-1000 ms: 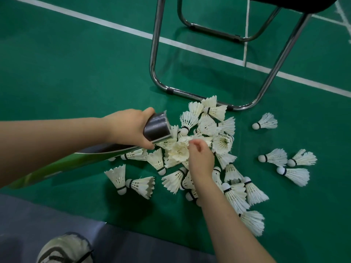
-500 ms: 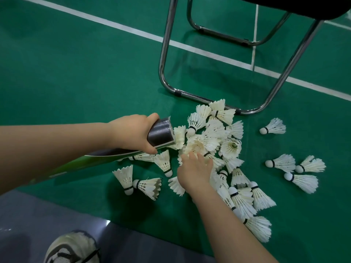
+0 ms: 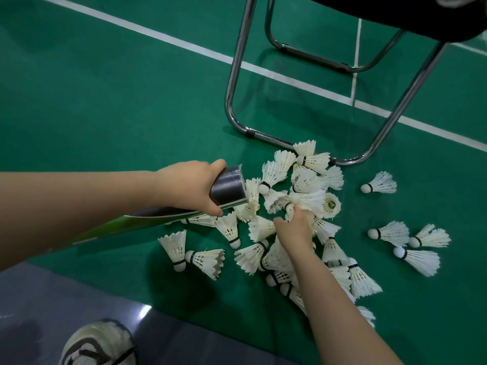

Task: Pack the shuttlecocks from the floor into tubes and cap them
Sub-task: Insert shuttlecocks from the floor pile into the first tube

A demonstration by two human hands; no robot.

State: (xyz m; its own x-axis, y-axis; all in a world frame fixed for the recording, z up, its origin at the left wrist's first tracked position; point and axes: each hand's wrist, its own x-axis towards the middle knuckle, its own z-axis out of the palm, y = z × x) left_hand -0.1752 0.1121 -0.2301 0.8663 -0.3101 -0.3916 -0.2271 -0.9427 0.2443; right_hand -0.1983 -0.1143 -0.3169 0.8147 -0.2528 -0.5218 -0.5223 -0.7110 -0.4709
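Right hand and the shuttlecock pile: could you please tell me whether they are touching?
Touching. The head view shows the right hand reaching into the pile, its fingers curled round a shuttlecock.

I've only one feed: head cam, wide-angle, facing forward and steeply down at the floor, close above the shuttlecocks.

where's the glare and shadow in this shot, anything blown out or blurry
head view: one glare streak on the glossy grey floor strip; soft shadow patch on the green floor beside it; shuttlecocks bright, feather detail sharp; chair frame mirrored faintly in the floor.
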